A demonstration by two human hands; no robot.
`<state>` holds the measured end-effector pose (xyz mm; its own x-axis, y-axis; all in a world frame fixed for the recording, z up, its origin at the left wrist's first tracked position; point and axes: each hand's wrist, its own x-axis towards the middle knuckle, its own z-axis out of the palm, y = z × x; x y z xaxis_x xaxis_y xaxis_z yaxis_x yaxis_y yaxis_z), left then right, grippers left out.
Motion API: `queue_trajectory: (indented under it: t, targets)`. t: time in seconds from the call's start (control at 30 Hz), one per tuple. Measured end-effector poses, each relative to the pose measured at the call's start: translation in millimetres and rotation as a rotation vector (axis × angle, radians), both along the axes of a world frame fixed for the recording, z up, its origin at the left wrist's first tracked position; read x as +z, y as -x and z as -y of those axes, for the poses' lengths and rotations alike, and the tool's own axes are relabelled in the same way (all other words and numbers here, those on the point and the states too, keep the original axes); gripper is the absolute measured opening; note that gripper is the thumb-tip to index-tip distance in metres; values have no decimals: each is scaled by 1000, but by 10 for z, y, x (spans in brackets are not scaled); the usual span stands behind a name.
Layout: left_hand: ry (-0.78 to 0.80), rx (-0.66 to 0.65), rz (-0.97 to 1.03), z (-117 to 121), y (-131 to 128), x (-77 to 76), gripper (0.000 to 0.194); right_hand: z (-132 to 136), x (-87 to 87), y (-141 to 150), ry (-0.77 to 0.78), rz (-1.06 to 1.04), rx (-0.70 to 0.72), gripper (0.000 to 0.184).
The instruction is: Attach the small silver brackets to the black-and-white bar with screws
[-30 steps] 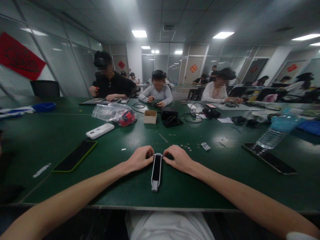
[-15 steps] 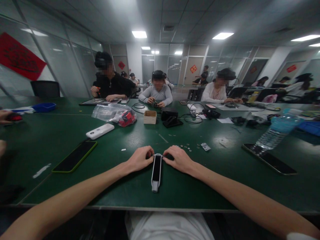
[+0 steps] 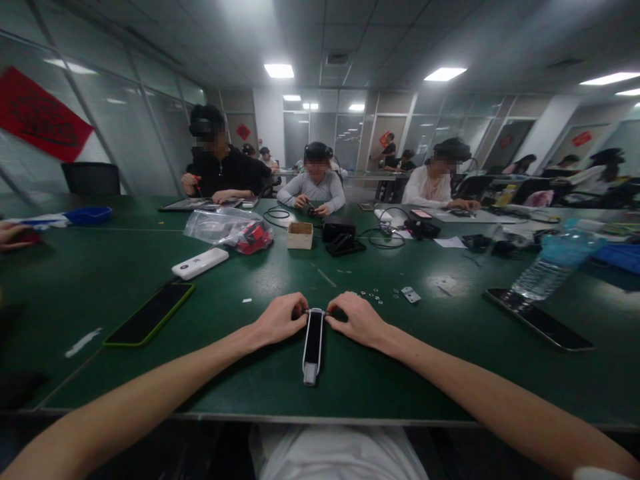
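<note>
A long, narrow black-and-white device (image 3: 313,345) lies lengthwise on the green table (image 3: 250,373) in front of me. My left hand (image 3: 278,319) rests curled at the left of its far end, fingertips pinched against it. My right hand (image 3: 357,319) is curled the same way on the right side, fingertips at the same end. Both hands grip the far end of the device. Several small washers and screws (image 3: 371,293) lie just beyond my right hand, beside a small metal plate (image 3: 411,294).
A phone in a green case (image 3: 149,313) and a white device (image 3: 200,262) lie to the left; a plastic bag with red parts (image 3: 230,229) and a small box (image 3: 300,235) sit farther back. A water bottle (image 3: 555,262) and dark phone (image 3: 539,319) lie right. Other people work across the table.
My hands and the device have stayed in place. At the far left edge, another person's hand has come into view.
</note>
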<state>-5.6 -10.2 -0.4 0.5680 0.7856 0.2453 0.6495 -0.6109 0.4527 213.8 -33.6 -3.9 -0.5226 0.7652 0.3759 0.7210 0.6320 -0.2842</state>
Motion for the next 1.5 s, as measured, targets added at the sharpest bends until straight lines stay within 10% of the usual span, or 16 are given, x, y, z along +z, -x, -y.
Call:
queue_trajectory:
  t: [1.03,1.27,1.5]
  targets:
    - [-79,-3,-137,-24,16,-37,13,-119,166,-268,16,200,45,15]
    - [-77,-6,-119,3,14,2,16,-360,395,-806,-78,362,-307,21]
    - [-79,4,-114,32,5,39,17,-439,524,-1207,192,547,-527,20]
